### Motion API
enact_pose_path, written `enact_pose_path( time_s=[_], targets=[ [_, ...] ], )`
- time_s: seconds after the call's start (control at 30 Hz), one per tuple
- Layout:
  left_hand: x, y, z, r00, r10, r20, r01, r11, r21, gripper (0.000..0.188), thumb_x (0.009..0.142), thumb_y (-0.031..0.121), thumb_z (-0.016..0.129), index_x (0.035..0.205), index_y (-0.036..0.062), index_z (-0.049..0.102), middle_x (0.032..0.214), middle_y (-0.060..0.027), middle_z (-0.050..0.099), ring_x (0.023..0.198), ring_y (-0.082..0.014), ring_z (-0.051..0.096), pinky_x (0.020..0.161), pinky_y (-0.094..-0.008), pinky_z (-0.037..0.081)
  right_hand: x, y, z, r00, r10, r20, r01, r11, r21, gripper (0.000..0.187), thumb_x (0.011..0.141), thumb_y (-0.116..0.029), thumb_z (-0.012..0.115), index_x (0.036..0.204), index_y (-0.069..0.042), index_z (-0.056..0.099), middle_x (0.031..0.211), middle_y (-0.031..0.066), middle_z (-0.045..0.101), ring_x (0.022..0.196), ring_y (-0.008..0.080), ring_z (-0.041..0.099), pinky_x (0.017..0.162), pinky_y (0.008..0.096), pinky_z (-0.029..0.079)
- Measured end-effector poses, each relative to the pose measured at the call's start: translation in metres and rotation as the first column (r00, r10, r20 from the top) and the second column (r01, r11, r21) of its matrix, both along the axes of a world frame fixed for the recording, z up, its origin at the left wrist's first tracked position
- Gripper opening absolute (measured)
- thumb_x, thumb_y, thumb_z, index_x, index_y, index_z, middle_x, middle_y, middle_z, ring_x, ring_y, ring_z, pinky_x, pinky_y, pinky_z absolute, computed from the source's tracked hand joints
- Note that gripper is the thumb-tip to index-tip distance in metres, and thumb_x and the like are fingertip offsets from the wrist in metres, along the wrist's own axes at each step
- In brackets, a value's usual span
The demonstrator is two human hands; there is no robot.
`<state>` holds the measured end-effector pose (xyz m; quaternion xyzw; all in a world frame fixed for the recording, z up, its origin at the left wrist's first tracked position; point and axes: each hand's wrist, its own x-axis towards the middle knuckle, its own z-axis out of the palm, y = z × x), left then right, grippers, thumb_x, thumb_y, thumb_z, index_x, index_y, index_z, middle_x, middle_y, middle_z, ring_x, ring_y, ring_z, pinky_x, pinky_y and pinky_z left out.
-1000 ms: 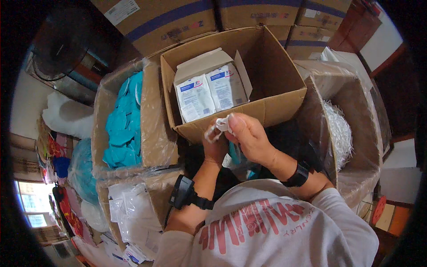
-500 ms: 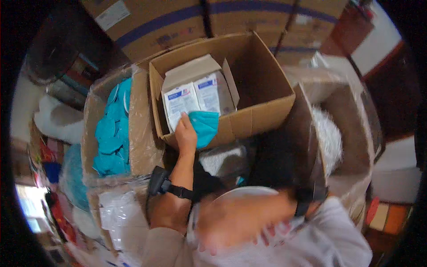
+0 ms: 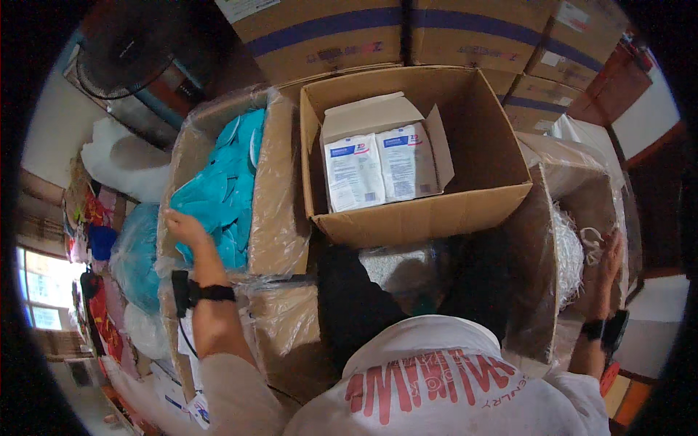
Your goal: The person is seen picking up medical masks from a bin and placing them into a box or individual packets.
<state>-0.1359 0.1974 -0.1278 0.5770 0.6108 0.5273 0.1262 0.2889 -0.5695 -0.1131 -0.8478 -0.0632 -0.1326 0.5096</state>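
Note:
My left hand [image 3: 187, 227] is over the left carton [image 3: 280, 211], its fingers closed on the edge of a teal face mask [image 3: 200, 190]. Below and beside it lies a heap of teal face masks [image 3: 243, 156]. Far to the right, my right hand [image 3: 609, 263] is inside the right carton [image 3: 539, 291]. A looped white cord [image 3: 592, 245] hangs at its fingers, which look closed on it, though they are partly turned away. Next to the cord lies a white stringy bundle [image 3: 567, 254].
Between them stands an open carton [image 3: 422, 218] holding an open inner box [image 3: 374, 110] with two stacks of white packets [image 3: 355, 174]. Stacked cartons [image 3: 327, 43] stand behind. A plastic-covered carton [image 3: 285, 320] is at near left, and a teal-filled plastic bag [image 3: 137, 243] lies further left.
My left hand has moved left from the middle carton to the mask heap. My right hand, blurred before my chest earlier, is now in the right carton. The view has shifted.

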Motion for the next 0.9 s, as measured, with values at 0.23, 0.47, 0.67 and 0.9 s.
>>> enact_pose_path(
  time_s=[0.23,0.47,0.67,0.9],
  targets=[
    [0.008,0.043,-0.073,0.877,-0.184,-0.443,0.314,0.918,0.24,0.033,0.092,0.025,0.042,0.103,-0.0027,0.056,0.096,-0.0182,0.06,0.091,-0.0325,0.056,0.083,-0.0379,0.042,0.01,-0.152,-0.077,0.931,-0.274,-0.24,-0.14,0.342,-0.929,0.036,0.086,-0.032,0.051,0.086,0.003,0.059,0.085,0.0189,0.062,0.079,0.0338,0.058,0.07,0.0425,0.044],
    [0.186,-0.21,-0.024,0.002,-1.0,-0.006,0.961,0.003,-0.275,0.024,0.09,0.015,0.044,0.104,0.0022,0.058,0.113,-0.0123,0.054,0.107,-0.0265,0.05,0.093,-0.0341,0.037,-0.012,0.171,-0.038,0.866,0.281,-0.414,-0.413,0.869,-0.272,0.029,0.087,-0.024,0.053,0.091,0.004,0.06,0.083,0.0124,0.064,0.078,0.0238,0.061,0.067,0.0365,0.044],
    [0.256,-0.244,-0.073,-0.008,-0.89,-0.456,0.808,0.263,-0.528,0.052,0.081,0.017,0.055,0.131,0.0162,0.04,0.145,-0.0132,0.017,0.134,-0.0316,0.013,0.104,-0.0535,0.013,-0.077,0.382,-0.052,0.694,0.707,-0.138,-0.705,0.706,0.068,0.037,0.083,-0.022,0.057,0.11,0.003,0.053,0.116,0.0193,0.053,0.109,0.0295,0.05,0.088,0.0348,0.042],
    [0.256,-0.237,-0.081,0.023,-0.911,-0.411,0.58,0.347,-0.737,0.058,0.085,0.038,0.046,0.136,0.0155,0.03,0.146,-0.0122,0.014,0.135,-0.0292,0.006,0.103,-0.0582,0.006,-0.047,0.44,-0.085,0.749,0.449,-0.487,-0.504,0.863,0.021,0.055,0.079,-0.024,0.06,0.118,0.01,0.042,0.114,0.031,0.049,0.109,0.0392,0.047,0.09,0.0406,0.039]
  ],
)
